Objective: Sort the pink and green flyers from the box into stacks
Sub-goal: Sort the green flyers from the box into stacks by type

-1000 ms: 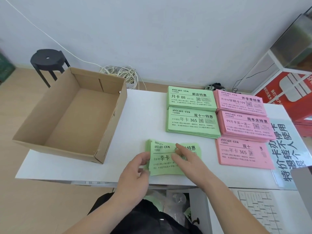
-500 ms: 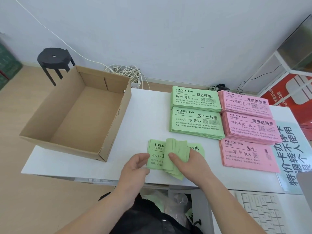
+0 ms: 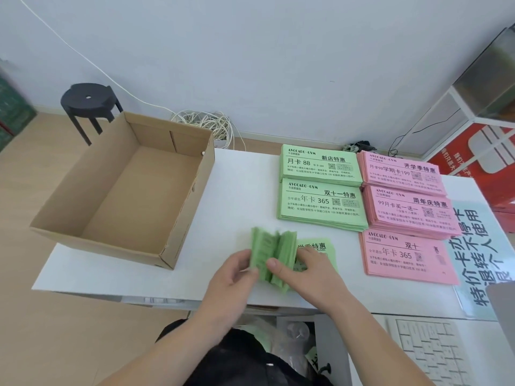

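Green flyers (image 3: 274, 253) more bunched than before

**Green flyers buckled between my hands**

Just right of the box (image 3: 186, 215), by its near corner, I hold a bundle of green flyers (image 3: 271, 253) over the white table (image 3: 245, 190). My left hand (image 3: 232, 274) grips its left edge. My right hand (image 3: 313, 271) pinches the middle, thumb on top, so the sheets buckle upward. Farther right of the box lie two green stacks (image 3: 320, 204), and beyond them three pink stacks (image 3: 412, 215).

Matt brown cardboard box (image 3: 111, 196); thin paper flyers (image 3: 273, 254); smooth white table (image 3: 239, 190).
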Motion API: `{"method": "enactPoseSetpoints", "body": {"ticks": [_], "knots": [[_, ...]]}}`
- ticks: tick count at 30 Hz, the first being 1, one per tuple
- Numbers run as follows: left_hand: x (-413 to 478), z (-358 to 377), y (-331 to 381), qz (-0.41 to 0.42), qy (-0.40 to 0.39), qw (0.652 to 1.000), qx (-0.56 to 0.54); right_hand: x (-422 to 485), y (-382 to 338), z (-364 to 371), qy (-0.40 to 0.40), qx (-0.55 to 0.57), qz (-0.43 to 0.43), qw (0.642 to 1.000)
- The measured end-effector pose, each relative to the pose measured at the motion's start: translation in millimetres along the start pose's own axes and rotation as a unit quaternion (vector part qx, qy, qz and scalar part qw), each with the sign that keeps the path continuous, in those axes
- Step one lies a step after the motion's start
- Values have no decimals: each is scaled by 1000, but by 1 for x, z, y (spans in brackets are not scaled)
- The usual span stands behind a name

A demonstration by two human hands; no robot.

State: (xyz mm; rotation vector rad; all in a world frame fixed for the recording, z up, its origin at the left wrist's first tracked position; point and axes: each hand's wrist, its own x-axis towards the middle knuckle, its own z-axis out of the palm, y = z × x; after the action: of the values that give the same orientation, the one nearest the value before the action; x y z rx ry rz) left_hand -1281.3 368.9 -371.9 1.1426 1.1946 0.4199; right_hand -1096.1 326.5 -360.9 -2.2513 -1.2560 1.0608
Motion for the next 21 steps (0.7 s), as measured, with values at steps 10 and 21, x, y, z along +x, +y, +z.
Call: {"method": "enactPoseSetpoints", "body": {"ticks": [10,21], "knots": [[64,-5,20,-5,-8,989,150,7,45,-13,131,107,-12,985],[51,-17,33,166,-76,969,169,-3,62,-49,208,347,72,912]]}}
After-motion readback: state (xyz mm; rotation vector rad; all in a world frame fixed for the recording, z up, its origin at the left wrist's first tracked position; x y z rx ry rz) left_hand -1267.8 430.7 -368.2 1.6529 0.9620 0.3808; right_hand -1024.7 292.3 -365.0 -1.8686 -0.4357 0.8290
